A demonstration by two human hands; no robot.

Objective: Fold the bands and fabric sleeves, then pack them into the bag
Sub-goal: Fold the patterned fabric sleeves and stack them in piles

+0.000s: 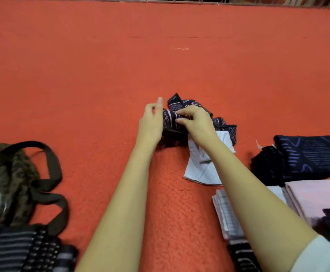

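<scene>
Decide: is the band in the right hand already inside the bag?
No, the band, pinched by the right hand, is over the red surface, apart from the bag.

Dark lattice-patterned band [189, 104] is bunched at centre; brown strapped bag [13, 169] lies at left.

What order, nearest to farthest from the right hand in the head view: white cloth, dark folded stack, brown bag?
1. White cloth, just beneath the right hand, which pinches the patterned band.
2. Dark folded stack, on the right.
3. Brown bag, far left.
</scene>
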